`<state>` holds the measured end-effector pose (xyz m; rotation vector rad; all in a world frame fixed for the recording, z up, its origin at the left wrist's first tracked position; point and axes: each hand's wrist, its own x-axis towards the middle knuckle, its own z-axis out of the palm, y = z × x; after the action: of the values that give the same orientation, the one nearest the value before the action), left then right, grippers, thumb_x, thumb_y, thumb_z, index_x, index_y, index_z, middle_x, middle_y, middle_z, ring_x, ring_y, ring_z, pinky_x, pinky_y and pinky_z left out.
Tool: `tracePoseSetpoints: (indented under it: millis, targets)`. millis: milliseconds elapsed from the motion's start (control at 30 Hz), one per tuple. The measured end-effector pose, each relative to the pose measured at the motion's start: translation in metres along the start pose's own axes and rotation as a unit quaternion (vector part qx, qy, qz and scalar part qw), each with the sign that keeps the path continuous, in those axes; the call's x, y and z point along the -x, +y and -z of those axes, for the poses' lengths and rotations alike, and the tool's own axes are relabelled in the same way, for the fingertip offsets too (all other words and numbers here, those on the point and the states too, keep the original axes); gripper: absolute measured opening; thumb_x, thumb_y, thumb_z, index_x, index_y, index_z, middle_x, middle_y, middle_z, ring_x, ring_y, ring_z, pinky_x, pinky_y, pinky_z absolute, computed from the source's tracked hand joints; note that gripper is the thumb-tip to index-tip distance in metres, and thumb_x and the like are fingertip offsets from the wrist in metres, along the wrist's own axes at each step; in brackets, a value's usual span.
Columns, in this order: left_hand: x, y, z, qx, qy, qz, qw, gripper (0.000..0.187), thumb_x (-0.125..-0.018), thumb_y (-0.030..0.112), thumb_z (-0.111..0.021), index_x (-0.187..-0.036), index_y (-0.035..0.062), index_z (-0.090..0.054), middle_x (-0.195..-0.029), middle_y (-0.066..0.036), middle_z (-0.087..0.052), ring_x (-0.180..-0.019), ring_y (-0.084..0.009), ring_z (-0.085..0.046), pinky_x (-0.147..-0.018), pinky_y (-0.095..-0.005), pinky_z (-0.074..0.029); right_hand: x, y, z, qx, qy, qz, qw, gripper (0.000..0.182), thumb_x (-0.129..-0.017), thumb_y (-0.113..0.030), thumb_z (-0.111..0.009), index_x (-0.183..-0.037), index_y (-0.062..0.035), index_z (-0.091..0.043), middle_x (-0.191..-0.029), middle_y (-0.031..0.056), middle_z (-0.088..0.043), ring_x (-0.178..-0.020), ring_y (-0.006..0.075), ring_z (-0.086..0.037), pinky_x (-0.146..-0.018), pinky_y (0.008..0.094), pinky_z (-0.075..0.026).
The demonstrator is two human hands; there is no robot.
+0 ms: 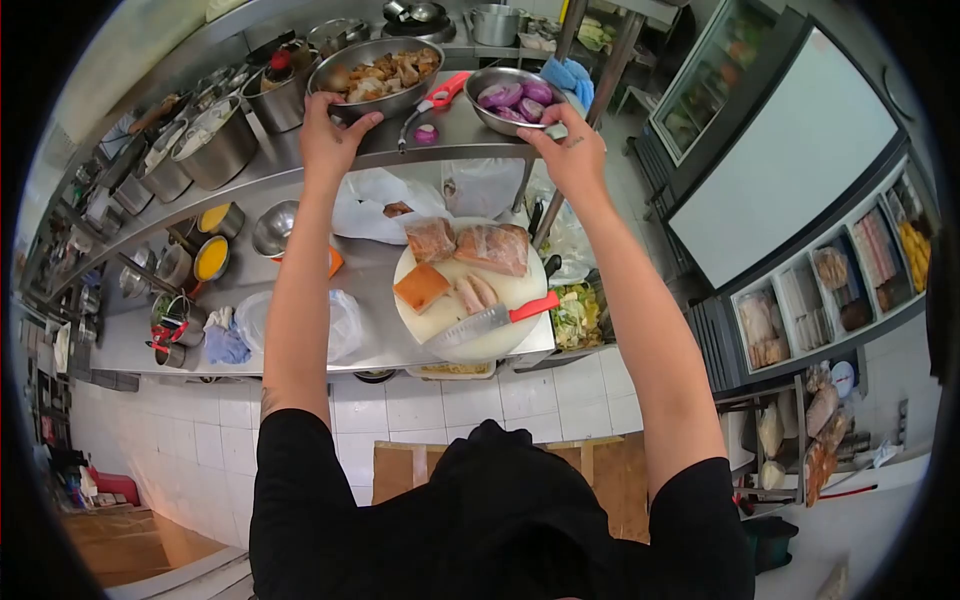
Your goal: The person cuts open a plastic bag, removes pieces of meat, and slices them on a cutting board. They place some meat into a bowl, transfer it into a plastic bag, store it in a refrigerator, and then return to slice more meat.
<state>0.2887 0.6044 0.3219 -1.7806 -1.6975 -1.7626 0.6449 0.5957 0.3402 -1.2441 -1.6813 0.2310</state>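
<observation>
On the upper steel shelf, my left hand point(332, 138) grips the near rim of a metal bowl point(425, 92) holding browned, chopped meat pieces point(385, 75). Farther right, my right hand point(572, 150) pinches the near right rim of a smaller metal bowl point(482, 112) of peeled purple onions point(510, 96). Between the bowls lie a red-handled tool point(443, 92) and one loose onion piece point(426, 133). Below, a round white cutting board point(420, 325) carries several blocks of meat point(492, 248), some in plastic wrap, and a red-handled knife point(490, 322).
Metal pots point(215, 145) crowd the shelf's left side. Yellow liquid fills a container point(212, 258) on the lower counter, near a clear plastic bag point(345, 325). Vegetable scraps point(577, 318) sit right of the board. An ingredient fridge point(790, 170) stands at right.
</observation>
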Motion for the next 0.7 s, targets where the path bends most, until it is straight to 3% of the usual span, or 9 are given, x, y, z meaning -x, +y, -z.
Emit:
tracePoseSetpoints:
  millis: [67, 200, 300, 333, 367, 467, 700]
  targets:
    - [0.000, -0.003, -0.001, 0.002, 0.015, -0.018, 1.000, 0.065, -0.072, 0.036, -0.100, -0.111, 0.0052, -0.059, -0.115, -0.013, -0.064, -0.073, -0.0239, -0.065, -0.070, -0.0381, -0.056, 0.001, 0.007, -0.005, -0.046, 0.036, 0.011, 0.998, 0.035, -0.082, -0.026, -0.092, -0.097, -0.0073, -0.067, -0.060, 0.0046, -0.058, -0.057, 0.0168, -0.057, -0.056, 0.0348, -0.044]
    - [0.000, 0.001, 0.000, -0.015, 0.010, 0.004, 1.000, 0.066, -0.070, 0.037, -0.101, -0.112, 0.0062, -0.060, -0.125, -0.018, -0.066, -0.073, -0.0267, -0.067, -0.071, -0.0371, -0.058, 0.007, 0.004, 0.000, -0.102, 0.038, 0.001, 0.994, 0.030, -0.084, -0.018, -0.090, -0.095, -0.0042, -0.066, -0.063, 0.0024, -0.061, -0.060, 0.0110, -0.058, -0.055, 0.0308, -0.044]
    - [0.002, 0.002, -0.001, 0.009, 0.040, -0.026, 0.999, 0.065, -0.070, 0.037, -0.101, -0.112, 0.0069, -0.060, -0.133, -0.023, -0.065, -0.074, -0.0264, -0.068, -0.070, -0.0369, -0.058, 0.007, 0.010, -0.002, -0.125, 0.049, 0.020, 0.991, 0.030, -0.084, -0.017, -0.089, -0.097, -0.0040, -0.065, -0.067, 0.0042, -0.064, -0.061, 0.0109, -0.059, -0.056, 0.0306, -0.045]
    - [0.002, 0.002, 0.000, 0.008, 0.034, -0.014, 0.999, 0.063, -0.070, 0.035, -0.101, -0.110, 0.0072, -0.060, -0.140, -0.029, -0.062, -0.082, -0.0277, -0.072, -0.072, -0.0368, -0.060, 0.007, 0.011, -0.001, -0.129, 0.034, 0.001, 0.991, 0.031, -0.085, -0.015, -0.089, -0.099, -0.0033, -0.064, -0.076, 0.0055, -0.068, -0.065, 0.0121, -0.064, -0.060, 0.0311, -0.049]
    - [0.003, 0.000, -0.001, 0.004, 0.039, -0.016, 0.999, 0.063, -0.070, 0.035, -0.101, -0.110, 0.0072, -0.060, -0.140, -0.029, -0.062, -0.082, -0.0277, -0.072, -0.072, -0.0368, -0.060, 0.008, 0.010, -0.001, -0.133, 0.033, 0.005, 0.991, 0.031, -0.085, -0.015, -0.089, -0.099, -0.0033, -0.064, -0.076, 0.0055, -0.068, -0.065, 0.0121, -0.064, -0.060, 0.0311, -0.049]
    - [0.005, -0.003, -0.002, 0.061, 0.048, -0.026, 0.997, 0.059, -0.069, 0.028, -0.102, -0.105, 0.0065, -0.061, -0.142, -0.035, -0.058, -0.103, -0.0349, -0.075, -0.078, -0.0394, -0.064, 0.010, 0.008, -0.001, -0.148, 0.029, 0.006, 0.988, 0.030, -0.087, -0.011, -0.087, -0.100, -0.0034, -0.062, -0.088, 0.0061, -0.072, -0.075, 0.0151, -0.073, -0.067, 0.0317, -0.054]
    - [0.014, 0.004, 0.003, 0.064, 0.043, -0.062, 0.995, 0.056, -0.066, 0.024, -0.103, -0.098, 0.0053, -0.060, -0.158, -0.044, -0.039, -0.129, -0.0431, -0.067, -0.083, -0.0416, -0.065, 0.013, 0.001, 0.003, -0.121, 0.013, -0.019, 0.992, 0.031, -0.088, -0.011, -0.086, -0.102, -0.0039, -0.060, -0.088, 0.0070, -0.074, -0.078, 0.0164, -0.075, -0.070, 0.0317, -0.055]
